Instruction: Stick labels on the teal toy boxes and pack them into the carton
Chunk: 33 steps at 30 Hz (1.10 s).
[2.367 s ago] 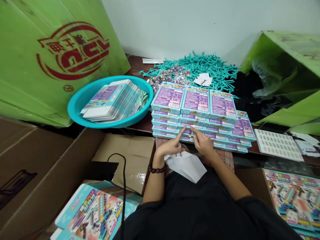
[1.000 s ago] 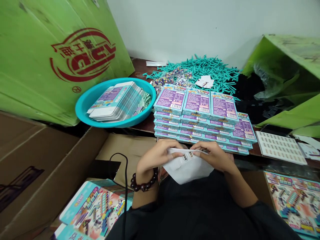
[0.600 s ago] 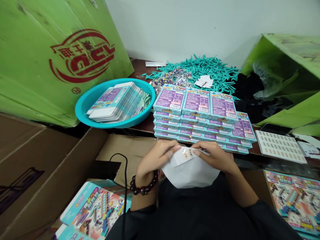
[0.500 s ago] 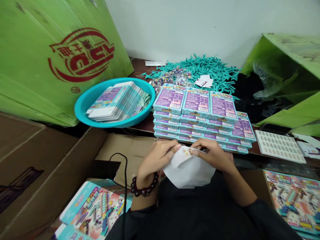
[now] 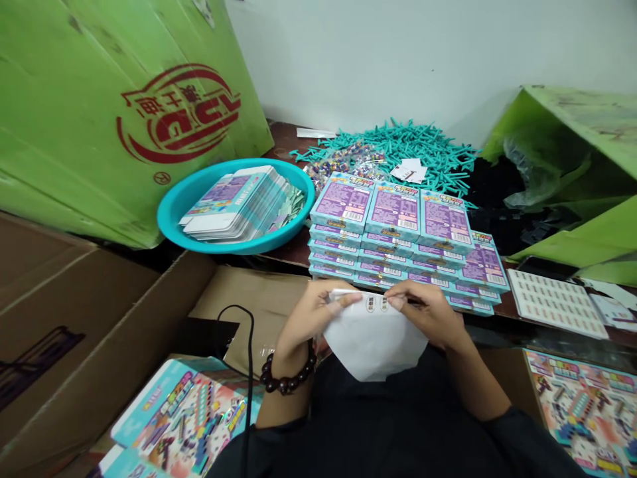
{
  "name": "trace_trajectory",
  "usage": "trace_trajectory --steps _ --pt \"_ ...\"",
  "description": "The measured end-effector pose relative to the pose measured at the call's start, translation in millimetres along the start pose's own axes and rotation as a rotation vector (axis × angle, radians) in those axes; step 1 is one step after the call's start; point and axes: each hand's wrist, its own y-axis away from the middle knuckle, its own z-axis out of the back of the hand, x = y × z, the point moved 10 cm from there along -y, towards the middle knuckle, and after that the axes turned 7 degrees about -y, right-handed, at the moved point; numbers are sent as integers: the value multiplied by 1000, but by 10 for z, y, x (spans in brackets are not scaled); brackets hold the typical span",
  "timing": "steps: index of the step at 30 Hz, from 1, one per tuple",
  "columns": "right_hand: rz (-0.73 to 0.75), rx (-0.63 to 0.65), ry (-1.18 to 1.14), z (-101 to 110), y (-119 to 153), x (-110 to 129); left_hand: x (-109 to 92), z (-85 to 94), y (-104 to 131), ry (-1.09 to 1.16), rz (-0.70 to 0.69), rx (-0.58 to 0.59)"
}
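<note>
Just in front of my body, a white sticker sheet (image 5: 377,345) hangs between both hands, its upper edge pinched. Two small oval stickers with dark print (image 5: 370,304) show along that edge; the rest of the face is plain white. My left hand (image 5: 309,311), a beaded bracelet on its wrist, is closed on the upper left of the sheet. At the upper right, the thumb and fingers of my right hand (image 5: 428,313) pinch the edge beside one sticker. Stacked small turquoise and purple boxes (image 5: 395,209) stand directly beyond my fingers.
Flat cartons fill a blue basin (image 5: 166,222) at left. Behind the stacks lie turquoise plastic sticks (image 5: 428,143) and small bags of colourful pieces (image 5: 343,159). A printed sticker sheet (image 5: 555,305) and a phone (image 5: 550,267) lie right. A black cable (image 5: 250,372) hangs beside my left arm.
The folded-over top flap of the sheet has been turned back, and the oval stickers now face me with dark print. Both hands still pinch the sheet. The camera view has tilted slightly.
</note>
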Motion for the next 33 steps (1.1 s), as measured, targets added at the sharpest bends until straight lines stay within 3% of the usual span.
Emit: trace_trajectory --steps 3,5,11,16,19,26,33 --pt "108 15 69 -60 12 73 143 67 47 145 78 -153" --pt "187 31 70 -85 27 142 127 87 74 116 49 -210" --pt "207 52 -138 -30 51 259 -184 141 202 -310 -206 -319" --pt "113 49 -62 -101 -29 267 -418 178 396 -639 -432 -494" --pt "127 28 -16 -199 -105 321 -493 143 471 -730 -511 -530" --pt "287 -139 133 -338 -144 517 -493 177 550 -705 -516 -585" --pt "479 -203 163 -451 -96 534 -307 228 548 -570 -415 -614"
